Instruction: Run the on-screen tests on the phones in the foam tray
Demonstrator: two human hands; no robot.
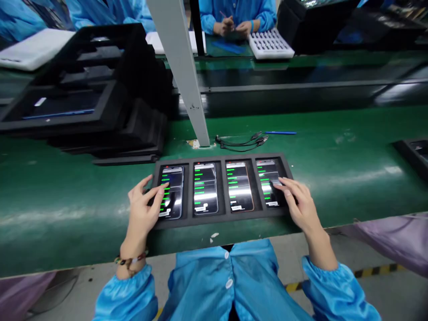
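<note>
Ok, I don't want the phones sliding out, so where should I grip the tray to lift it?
Probably its two short ends, one hand from each side. The tray is long and flat, with four phones face-up in a row, so end grips keep it level. The left hand and right hand rest near those ends.

4 lit phones (205,188) in 1 black foam tray (220,220), near centre. 2 hands: left hand (143,211), right hand (299,203). Farther off, 1 blue pen (280,133), 1 white tray (270,44).
</note>
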